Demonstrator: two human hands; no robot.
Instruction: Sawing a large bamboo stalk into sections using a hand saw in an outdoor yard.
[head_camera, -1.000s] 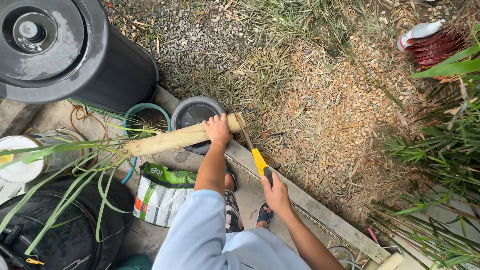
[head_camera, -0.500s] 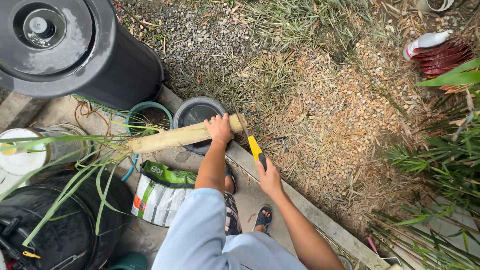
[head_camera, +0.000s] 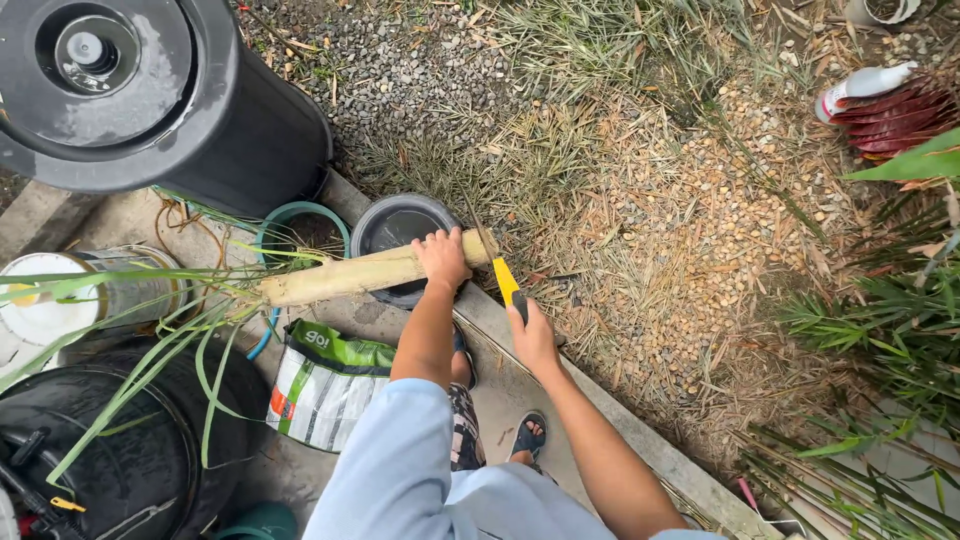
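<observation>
Since the earlier frame, right hand (head_camera: 533, 338) has carried the yellow-handled knife (head_camera: 507, 282) up to the stalk's cut end. Right grip closed round knife handle; left hand (head_camera: 441, 257) wrapped over the thick pale-green leafy cane stalk (head_camera: 350, 276), just inside that end. Stalk lies across the round grey pot (head_camera: 400, 226). Judged stiff, fairly heavy, leaf-end floppy; hold near the cut.

Knife blade (head_camera: 484, 238) mostly hidden behind stalk (head_camera: 370, 273); right hand (head_camera: 532, 338) covers handle.
</observation>
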